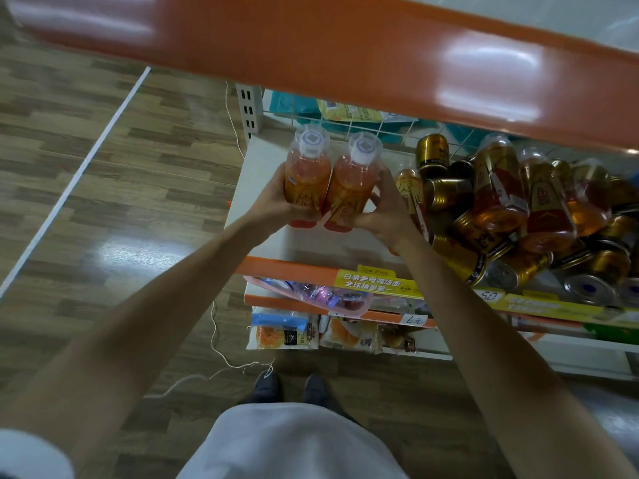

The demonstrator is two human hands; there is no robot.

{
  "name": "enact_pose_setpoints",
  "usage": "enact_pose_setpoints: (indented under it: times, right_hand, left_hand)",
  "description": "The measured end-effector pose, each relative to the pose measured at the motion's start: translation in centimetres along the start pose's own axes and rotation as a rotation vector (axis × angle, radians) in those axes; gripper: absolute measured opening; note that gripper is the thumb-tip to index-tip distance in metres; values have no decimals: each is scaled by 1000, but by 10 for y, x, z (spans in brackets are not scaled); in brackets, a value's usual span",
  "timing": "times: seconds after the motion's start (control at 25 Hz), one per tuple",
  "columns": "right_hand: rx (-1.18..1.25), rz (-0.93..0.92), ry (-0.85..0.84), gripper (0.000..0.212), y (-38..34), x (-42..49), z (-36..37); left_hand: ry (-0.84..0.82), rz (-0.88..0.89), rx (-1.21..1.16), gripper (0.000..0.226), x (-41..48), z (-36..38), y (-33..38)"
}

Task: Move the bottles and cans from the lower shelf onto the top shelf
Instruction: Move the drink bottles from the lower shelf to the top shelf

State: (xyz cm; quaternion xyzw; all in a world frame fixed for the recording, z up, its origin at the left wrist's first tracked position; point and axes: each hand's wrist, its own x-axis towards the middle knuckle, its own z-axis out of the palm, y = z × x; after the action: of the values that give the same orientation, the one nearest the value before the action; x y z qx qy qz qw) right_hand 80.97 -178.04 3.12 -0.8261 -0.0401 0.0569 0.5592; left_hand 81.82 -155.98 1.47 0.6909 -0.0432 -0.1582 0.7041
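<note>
White shirt [283, 444] sat closest to the lens, with both bare forearms reaching out from it. Left hand [276, 198] was wrapped around the lower body of one bottle [306, 167]. Right hand [383, 212] was wrapped the same way around a second bottle [352, 178]. Both bottles were upright, side by side and touching, lifted clear above the lower shelf [262, 160].

Handling, as a judgement: these were full clear plastic bottles with orange drink and glossy labels. They looked moderately heavy, the walls stiff with slight give, and slick under the fingers. A mid-body or lower-body grip seemed right, not the white caps. Just right of the right hand lay a jumbled pile [501, 209] of more bottles and gold cans, most on their sides. The cans looked rigid and round, likely to roll if one were pulled out.

Top shelf [345, 53], an orange glossy edge, ran above and ahead of both hands, so the bottles needed to go up over that lip. Wood-pattern floor [86, 167] spread out left of the left hand. Wire grid [363, 129] backed the lower shelf beyond the hands. Below the wrists ran a yellow price strip [373, 280], with snack packs on shelves lower down. White string [216, 340] trailed on the floor near dark shoes [266, 385].
</note>
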Motion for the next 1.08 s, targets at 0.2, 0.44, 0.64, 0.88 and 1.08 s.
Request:
enact_pose_setpoints:
  times: [0.2, 0.44, 0.64, 0.88, 1.08]
  right_hand:
    - [19, 1, -4, 108, 1, 2, -7]
    - [132, -10, 106, 101, -9, 1, 14]
    - [179, 101, 243, 79, -14, -4, 43]
    - [127, 136, 400, 54, -31, -1, 60]
    - [46, 115, 371, 59, -23, -1, 52]
  left_hand:
    - [-57, -9, 28, 88, 7, -7, 7]
    - [25, -43, -8, 83, -1, -30, 9]
    - [118, -40, -5, 85, -7, -34, 6]
    - [135, -1, 4, 75, -9, -22, 17]
    - [141, -43, 16, 79, -25, -16, 26]
